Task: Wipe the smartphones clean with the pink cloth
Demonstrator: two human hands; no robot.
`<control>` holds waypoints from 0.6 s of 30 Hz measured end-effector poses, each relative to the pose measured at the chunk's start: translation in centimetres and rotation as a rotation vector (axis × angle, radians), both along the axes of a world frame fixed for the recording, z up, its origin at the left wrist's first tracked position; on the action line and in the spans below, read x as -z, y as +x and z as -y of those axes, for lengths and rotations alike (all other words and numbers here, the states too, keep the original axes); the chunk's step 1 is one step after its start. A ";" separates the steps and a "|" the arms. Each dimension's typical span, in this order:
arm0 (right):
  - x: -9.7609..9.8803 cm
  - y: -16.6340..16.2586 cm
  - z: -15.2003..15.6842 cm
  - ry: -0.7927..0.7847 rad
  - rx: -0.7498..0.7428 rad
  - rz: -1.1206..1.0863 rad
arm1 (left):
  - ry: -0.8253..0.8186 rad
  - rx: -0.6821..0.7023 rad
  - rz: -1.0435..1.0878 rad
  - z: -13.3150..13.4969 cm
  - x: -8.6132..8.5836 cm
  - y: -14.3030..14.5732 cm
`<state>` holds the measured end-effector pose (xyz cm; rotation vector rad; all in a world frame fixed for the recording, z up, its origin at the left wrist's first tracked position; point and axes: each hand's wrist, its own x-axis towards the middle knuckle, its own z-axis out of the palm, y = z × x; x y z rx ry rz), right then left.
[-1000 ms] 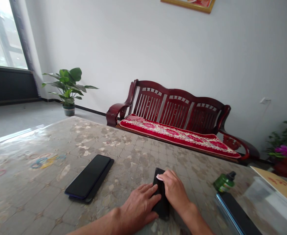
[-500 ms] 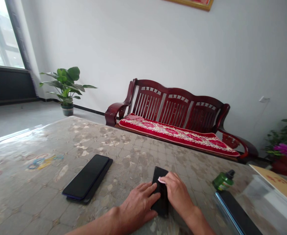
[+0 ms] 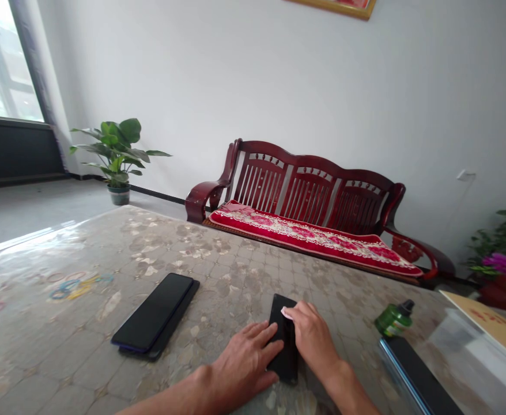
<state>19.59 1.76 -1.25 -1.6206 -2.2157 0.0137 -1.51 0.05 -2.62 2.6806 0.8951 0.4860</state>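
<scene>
A black phone (image 3: 286, 363) lies flat on the table, long side pointing away from me. My left hand (image 3: 246, 358) rests palm down at its left edge, fingers stretched out and the tips touching the phone. Pinched in the fingers of my right hand (image 3: 313, 334) is a small pale pink cloth (image 3: 286, 313), pressed on the upper part of the phone's dark face. Most of the cloth is hidden by the fingers. Left of my hands, another dark phone (image 3: 153, 314) lies on top of a second flat black one, slightly offset.
To the right stand a green spray bottle (image 3: 393, 319), a dark phone stack with a blue edge (image 3: 421, 374) and a translucent plastic box (image 3: 469, 357). Rubber bands (image 3: 75, 286) lie at the left of the patterned table (image 3: 218, 271). Beyond it are a wooden bench (image 3: 309, 190) and a potted plant (image 3: 119, 155).
My right hand has shifted very slightly to the right with the cloth on the phone. My left hand stays at the phone's edge.
</scene>
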 end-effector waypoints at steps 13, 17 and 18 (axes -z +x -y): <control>-0.2 -0.2 -2.0 -0.010 0.043 -0.005 | 0.000 0.004 -0.005 0.0 -0.1 0.0; -0.1 -0.3 0.1 -0.021 -0.029 -0.020 | 0.001 0.001 0.002 0.0 -0.1 0.1; 0.0 -0.3 0.5 -0.022 -0.048 -0.024 | 0.000 0.000 0.002 0.0 -0.1 0.1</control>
